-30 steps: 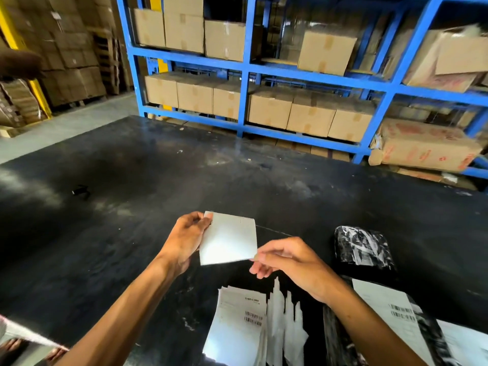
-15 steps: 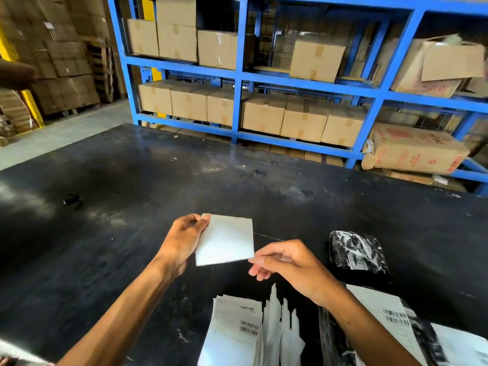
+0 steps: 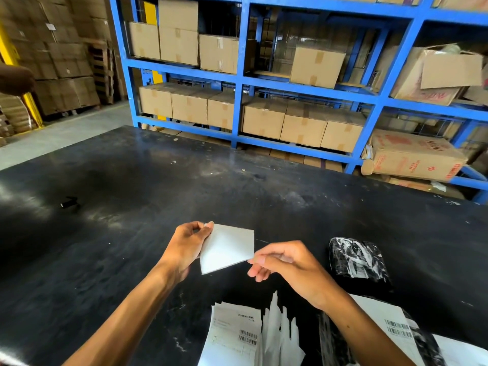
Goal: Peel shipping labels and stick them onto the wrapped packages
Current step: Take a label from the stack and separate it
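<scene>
I hold a white shipping label sheet point(image 3: 227, 247) over the black table, blank side up. My left hand point(image 3: 184, 249) grips its left edge near the top corner. My right hand point(image 3: 285, 262) pinches its lower right corner between thumb and fingers. Below my hands lies a stack of printed labels point(image 3: 235, 336) with barcodes, and beside it a pile of peeled white backing strips point(image 3: 280, 331). A black wrapped package point(image 3: 356, 260) rests to the right. Another black package with a label stuck on it point(image 3: 390, 328) lies under my right forearm.
The black table point(image 3: 184, 186) stretches ahead; a small dark object point(image 3: 69, 202) lies at its left. Blue shelving point(image 3: 311, 91) with cardboard boxes stands behind the table. Stacked cartons point(image 3: 60, 62) fill the left background. Another person's arm point(image 3: 14, 80) shows at the left edge.
The sheet has tilted, its right corner dipping toward my right hand, which now pinches that corner more closely. Both hands stay in nearly the same place.
</scene>
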`<state>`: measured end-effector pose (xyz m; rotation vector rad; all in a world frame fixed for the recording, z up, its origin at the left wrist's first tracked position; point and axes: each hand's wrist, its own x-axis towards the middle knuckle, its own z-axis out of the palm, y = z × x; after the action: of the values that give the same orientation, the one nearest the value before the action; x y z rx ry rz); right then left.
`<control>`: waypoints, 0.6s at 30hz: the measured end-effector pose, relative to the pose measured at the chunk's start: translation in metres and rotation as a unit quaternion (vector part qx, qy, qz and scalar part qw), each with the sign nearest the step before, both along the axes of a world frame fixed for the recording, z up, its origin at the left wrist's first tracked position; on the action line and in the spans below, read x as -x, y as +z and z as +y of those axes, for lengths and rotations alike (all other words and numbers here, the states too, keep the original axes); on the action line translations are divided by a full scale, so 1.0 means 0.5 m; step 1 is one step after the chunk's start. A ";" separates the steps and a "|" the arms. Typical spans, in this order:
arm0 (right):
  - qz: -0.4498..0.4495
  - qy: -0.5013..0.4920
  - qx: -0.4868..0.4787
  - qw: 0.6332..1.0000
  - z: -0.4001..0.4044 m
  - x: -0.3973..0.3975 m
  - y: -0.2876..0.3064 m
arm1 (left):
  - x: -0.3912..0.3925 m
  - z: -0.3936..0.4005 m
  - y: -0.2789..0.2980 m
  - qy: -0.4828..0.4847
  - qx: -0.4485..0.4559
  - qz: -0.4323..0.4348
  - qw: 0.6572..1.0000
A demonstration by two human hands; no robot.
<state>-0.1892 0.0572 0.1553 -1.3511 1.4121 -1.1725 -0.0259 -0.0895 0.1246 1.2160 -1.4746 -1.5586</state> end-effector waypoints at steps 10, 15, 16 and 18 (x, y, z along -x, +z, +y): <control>0.014 -0.022 0.018 1.000 -0.011 -0.008 -0.002 | -0.005 0.000 -0.004 -0.040 0.117 -0.225 0.967; 0.012 -0.045 0.019 0.999 -0.022 -0.012 -0.006 | -0.011 0.032 0.026 -0.089 0.237 -0.069 0.965; 0.012 -0.049 0.018 0.999 -0.025 -0.012 -0.009 | -0.010 0.042 0.035 -0.130 0.232 -0.032 0.964; 0.007 -0.056 0.024 0.998 -0.029 -0.013 -0.012 | -0.009 0.063 0.047 -0.200 0.231 0.011 0.952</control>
<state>-0.1826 0.0426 0.1494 -1.3287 1.4951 -1.2800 -0.0213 -0.0582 0.1482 0.6537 -2.0193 -1.3447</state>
